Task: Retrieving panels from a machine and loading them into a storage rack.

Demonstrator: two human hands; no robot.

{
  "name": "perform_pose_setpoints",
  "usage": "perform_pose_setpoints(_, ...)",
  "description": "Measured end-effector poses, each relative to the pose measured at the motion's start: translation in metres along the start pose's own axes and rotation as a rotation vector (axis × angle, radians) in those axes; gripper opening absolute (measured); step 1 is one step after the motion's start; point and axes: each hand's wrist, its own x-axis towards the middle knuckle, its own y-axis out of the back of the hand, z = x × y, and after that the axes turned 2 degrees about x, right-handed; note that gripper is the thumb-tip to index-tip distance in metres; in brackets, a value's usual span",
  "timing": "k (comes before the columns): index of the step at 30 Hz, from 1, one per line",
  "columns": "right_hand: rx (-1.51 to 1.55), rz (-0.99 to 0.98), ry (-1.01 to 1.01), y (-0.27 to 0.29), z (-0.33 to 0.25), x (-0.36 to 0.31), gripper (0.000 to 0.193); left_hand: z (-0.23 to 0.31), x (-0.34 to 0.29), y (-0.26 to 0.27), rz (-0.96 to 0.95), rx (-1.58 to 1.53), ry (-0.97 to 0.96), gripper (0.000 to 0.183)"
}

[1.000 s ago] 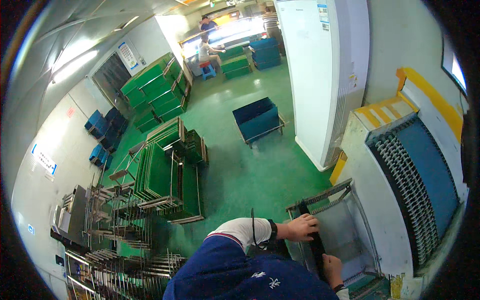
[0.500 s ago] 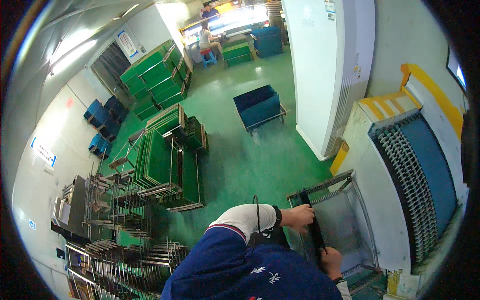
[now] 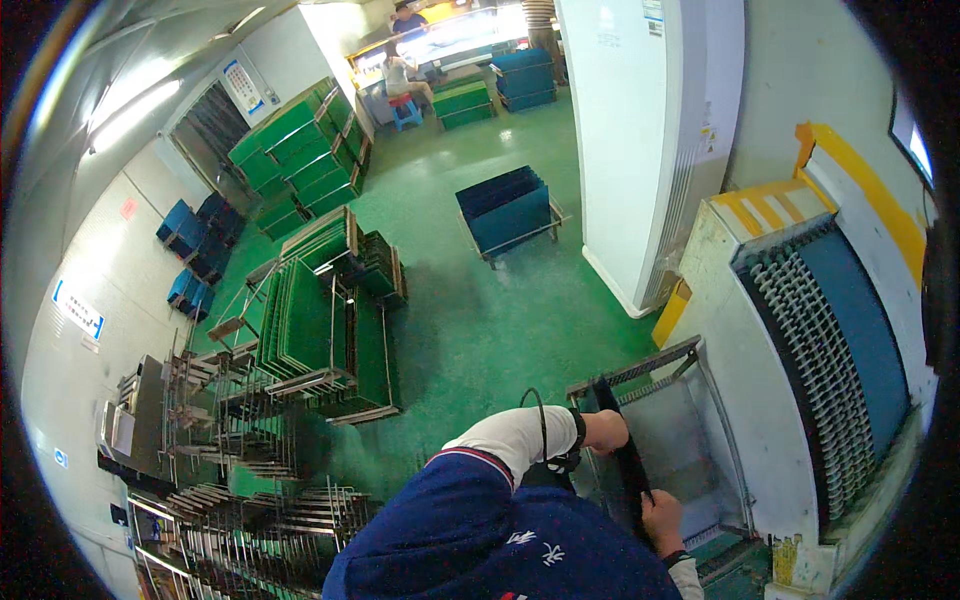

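A thin dark panel (image 3: 630, 470) stands on edge in a metal rack (image 3: 715, 420) in front of me, at the lower right. My right hand (image 3: 662, 520) is closed on the panel's near end, thumb toward its upper edge. Against the far part of the panel, my left hand (image 3: 604, 432) bends downward; its fingers are hidden, so whether it grips cannot be told. The panel's lower part is hidden by the rack and my body.
To my right stands a machine (image 3: 735, 290) with rows of rollers (image 3: 810, 370) and a blue board (image 3: 855, 330). Green panels fill racks (image 3: 300, 330) at left; bare metal racks (image 3: 270, 520) stand nearer. A blue-panel rack (image 3: 510, 215) sits on the floor ahead. People work far off.
My left hand has turned downward at the panel, and its fingers have gone out of sight. My right hand stays at the near end. The view has shifted slightly.
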Motion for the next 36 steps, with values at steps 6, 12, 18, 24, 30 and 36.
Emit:
perform_pose_setpoints(6, 0.031, -0.016, -0.008, -0.006, 0.012, -0.011, 0.018, 0.015, -0.024, 0.037, 0.031, -0.059, 0.077, 0.016)
perform_pose_setpoints(12, -0.008, -0.215, -0.089, 0.012, -0.022, 0.002, 0.018, 0.015, -0.028, 0.030, 0.015, -0.033, 0.087, 0.015)
perform_pose_setpoints(18, -0.046, -0.321, -0.096, 0.016, -0.023, 0.010, 0.019, 0.017, -0.039, 0.044, 0.087, -0.004, 0.064, 0.013)
perform_pose_setpoints(24, -0.108, -0.293, -0.105, 0.026, -0.035, 0.011, 0.017, 0.012, -0.038, 0.032, 0.071, 0.014, 0.045, 0.010)
perform_pose_setpoints(30, -0.041, -0.282, -0.089, 0.059, -0.063, 0.017, 0.014, 0.014, -0.035, 0.030, 0.116, 0.005, 0.065, 0.012)
perform_pose_setpoints(36, 0.014, -0.252, -0.009, 0.090, -0.074, 0.023, 0.017, 0.009, -0.024, 0.002, 0.161, 0.014, 0.062, 0.009)
